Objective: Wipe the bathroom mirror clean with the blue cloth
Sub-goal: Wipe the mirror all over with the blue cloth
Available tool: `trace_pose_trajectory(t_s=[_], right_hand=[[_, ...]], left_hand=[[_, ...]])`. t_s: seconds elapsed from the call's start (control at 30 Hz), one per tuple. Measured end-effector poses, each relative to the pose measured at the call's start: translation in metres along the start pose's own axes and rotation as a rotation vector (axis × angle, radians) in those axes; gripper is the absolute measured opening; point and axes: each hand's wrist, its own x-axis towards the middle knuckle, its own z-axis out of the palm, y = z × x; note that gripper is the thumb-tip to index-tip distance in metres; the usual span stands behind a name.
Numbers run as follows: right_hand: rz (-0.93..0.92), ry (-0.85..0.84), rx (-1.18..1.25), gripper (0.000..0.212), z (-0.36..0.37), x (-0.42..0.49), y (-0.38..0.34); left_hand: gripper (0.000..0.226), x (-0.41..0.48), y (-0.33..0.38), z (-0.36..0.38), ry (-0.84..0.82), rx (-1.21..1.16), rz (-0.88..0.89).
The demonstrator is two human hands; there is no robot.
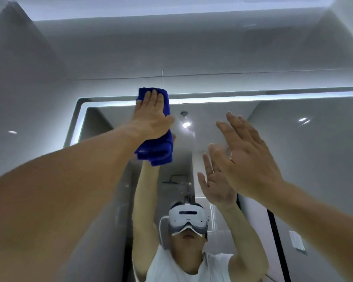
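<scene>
The bathroom mirror [273,151] fills the lower middle and right of the head view, with a lit strip along its top and left rim. My left hand [151,117] lies flat on the folded blue cloth [157,151] and presses it against the glass at the mirror's top edge, left of centre. The cloth pokes out above my fingertips and hangs below my palm. My right hand [247,157] is raised in front of the mirror to the right, fingers spread, holding nothing; whether it touches the glass I cannot tell. Both arms are reflected in the mirror.
Grey wall tiles [171,58] surround the mirror above and to the left. A bright ceiling strip [171,13] runs across the top. The reflection shows a person in a white shirt with a headset, a shower head and a dark door frame.
</scene>
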Motion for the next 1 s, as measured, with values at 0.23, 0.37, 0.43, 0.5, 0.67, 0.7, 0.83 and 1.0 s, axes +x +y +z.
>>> trace_pose_trajectory(t_s=[0.23, 0.37, 0.43, 0.5, 0.67, 0.7, 0.83, 1.0], right_hand=[[0.016, 0.041, 0.033, 0.064, -0.023, 0.014, 0.003], [0.011, 0.006, 0.066, 0.052, -0.013, 0.022, -0.010], [0.007, -0.003, 0.074, 0.048, -0.006, 0.025, -0.016], [0.011, -0.012, 0.060, 0.051, -0.004, 0.028, -0.017], [-0.016, -0.001, -0.021, 0.063, -0.016, 0.028, -0.006], [-0.010, -0.004, -0.020, 0.065, -0.022, 0.026, -0.001], [-0.004, -0.032, -0.087, 0.062, -0.040, 0.011, 0.016], [-0.004, -0.028, -0.093, 0.058, -0.047, 0.003, 0.025]], left_hand=[[0.074, -0.074, 0.110, 0.039, 0.065, -0.044, 0.364], [0.074, -0.136, 0.106, 0.053, 0.051, 0.005, 0.470], [0.078, -0.131, 0.095, 0.049, 0.040, 0.093, 0.501], [0.082, -0.111, 0.076, 0.039, 0.042, 0.067, 0.445], [0.089, -0.039, 0.012, 0.009, 0.052, 0.019, 0.105], [0.089, -0.028, 0.013, 0.007, 0.041, 0.003, 0.066], [0.087, 0.000, 0.063, 0.013, 0.069, -0.025, 0.078], [0.082, -0.030, 0.138, 0.034, 0.037, -0.026, 0.354]])
